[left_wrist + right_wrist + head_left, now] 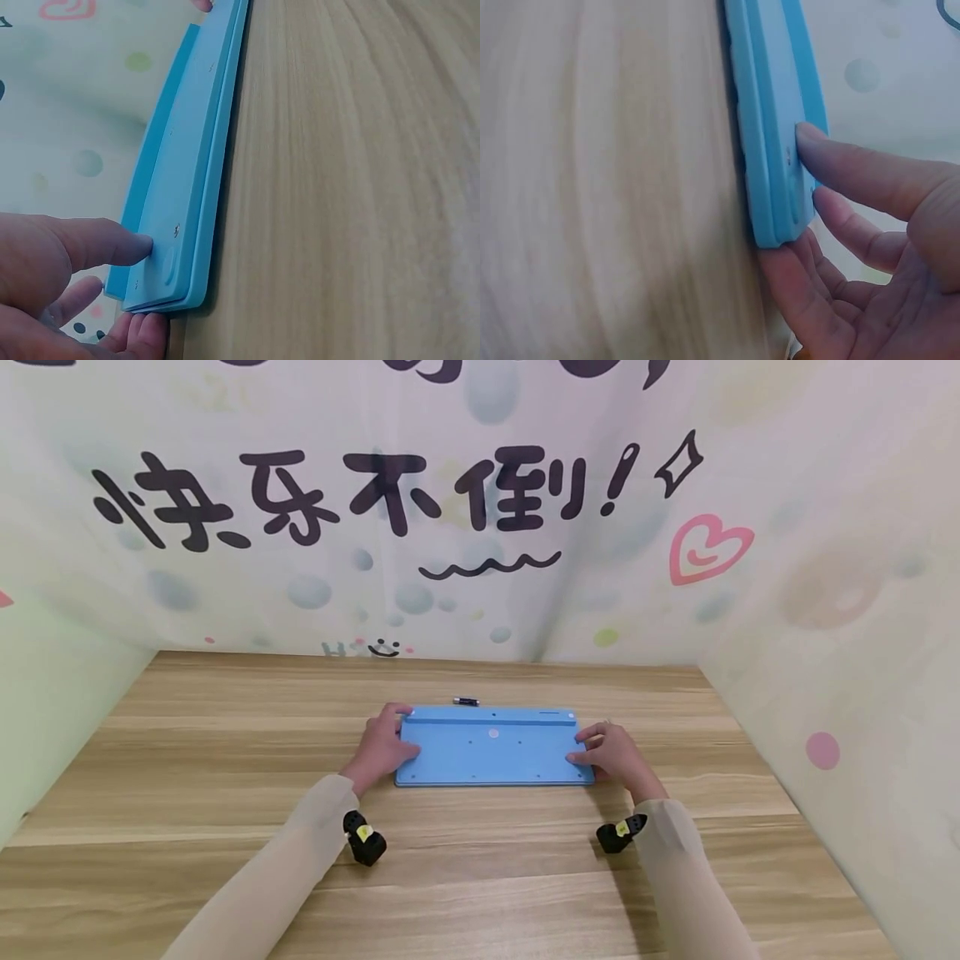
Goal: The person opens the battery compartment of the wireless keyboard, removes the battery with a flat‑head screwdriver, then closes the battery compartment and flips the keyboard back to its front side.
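Observation:
A light blue keyboard (480, 756) lies face down on the wooden table, its back with screws and a raised bar turned up. At its left end, my left hand (380, 748) grips it, thumb on the back and other fingers against the end edge. The left wrist view shows that thumb pressing near a corner of the keyboard (174, 195). My right hand (613, 755) holds the opposite end the same way. In the right wrist view, the thumb rests on the keyboard (769, 135) and several fingers touch its end and lower edge.
Just behind the keyboard lies a small dark battery (466, 701) with a silvery end. A printed cloth (450, 602) with large black characters hangs at the table's back edge, and pale walls flank both sides. The wooden table (480, 877) extends toward me between the forearms.

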Motion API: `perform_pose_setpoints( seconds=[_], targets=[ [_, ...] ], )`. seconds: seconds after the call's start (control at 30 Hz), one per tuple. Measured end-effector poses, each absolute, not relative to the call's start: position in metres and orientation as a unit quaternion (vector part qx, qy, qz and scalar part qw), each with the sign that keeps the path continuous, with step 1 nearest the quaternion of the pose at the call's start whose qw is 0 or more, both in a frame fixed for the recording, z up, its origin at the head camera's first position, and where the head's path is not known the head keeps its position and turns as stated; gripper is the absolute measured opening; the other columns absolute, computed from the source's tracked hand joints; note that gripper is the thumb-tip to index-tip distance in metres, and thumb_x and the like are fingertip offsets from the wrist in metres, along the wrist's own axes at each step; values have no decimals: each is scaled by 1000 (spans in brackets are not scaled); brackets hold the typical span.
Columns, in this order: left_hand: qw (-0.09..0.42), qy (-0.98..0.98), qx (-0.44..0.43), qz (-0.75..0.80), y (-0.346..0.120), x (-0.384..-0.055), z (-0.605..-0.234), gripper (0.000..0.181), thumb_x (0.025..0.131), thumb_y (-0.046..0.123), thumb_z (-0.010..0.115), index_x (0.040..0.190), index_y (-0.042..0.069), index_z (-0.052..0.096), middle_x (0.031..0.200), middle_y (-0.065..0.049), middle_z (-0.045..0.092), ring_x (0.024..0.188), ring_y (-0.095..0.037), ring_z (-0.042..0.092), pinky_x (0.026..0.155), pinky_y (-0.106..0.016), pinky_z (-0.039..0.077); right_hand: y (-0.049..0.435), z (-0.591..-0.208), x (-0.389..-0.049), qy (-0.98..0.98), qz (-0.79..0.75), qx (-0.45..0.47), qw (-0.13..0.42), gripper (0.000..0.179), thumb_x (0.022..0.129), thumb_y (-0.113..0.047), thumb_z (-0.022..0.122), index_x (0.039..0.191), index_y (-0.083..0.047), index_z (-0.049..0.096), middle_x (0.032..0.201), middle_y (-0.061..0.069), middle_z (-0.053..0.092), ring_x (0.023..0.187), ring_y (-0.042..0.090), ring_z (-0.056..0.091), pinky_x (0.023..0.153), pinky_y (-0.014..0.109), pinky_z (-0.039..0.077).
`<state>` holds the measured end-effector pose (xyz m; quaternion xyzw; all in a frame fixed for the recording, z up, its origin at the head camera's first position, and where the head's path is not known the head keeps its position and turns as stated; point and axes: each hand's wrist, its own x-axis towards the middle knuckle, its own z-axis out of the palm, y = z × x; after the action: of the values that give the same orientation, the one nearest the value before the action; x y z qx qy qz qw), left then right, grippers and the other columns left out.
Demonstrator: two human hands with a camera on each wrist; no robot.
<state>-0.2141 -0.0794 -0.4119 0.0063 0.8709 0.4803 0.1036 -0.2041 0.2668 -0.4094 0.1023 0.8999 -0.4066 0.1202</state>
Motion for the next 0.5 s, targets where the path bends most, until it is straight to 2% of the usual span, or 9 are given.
perform_pose_setpoints(
  seconds=[0.27,0.5],
  targets=[
    [114,843,-7,526,-84,-216,-415,60,81,-3,64,133,7,36,134,-26,39,122,-37,40,95,-46,38,267,-409,-205,888,-430,109,125,41,76,-17,75,110,-2,56,106,17,52,81,24,54,64,33,52],
    [103,832,-3,545,-88,-217,-416,61,80,-6,65,132,7,37,132,-26,39,118,-38,42,95,-46,38,271,-413,-207,874,-457,98,134,49,73,-20,77,111,-1,52,94,12,50,72,21,54,60,33,52]
  ],
)
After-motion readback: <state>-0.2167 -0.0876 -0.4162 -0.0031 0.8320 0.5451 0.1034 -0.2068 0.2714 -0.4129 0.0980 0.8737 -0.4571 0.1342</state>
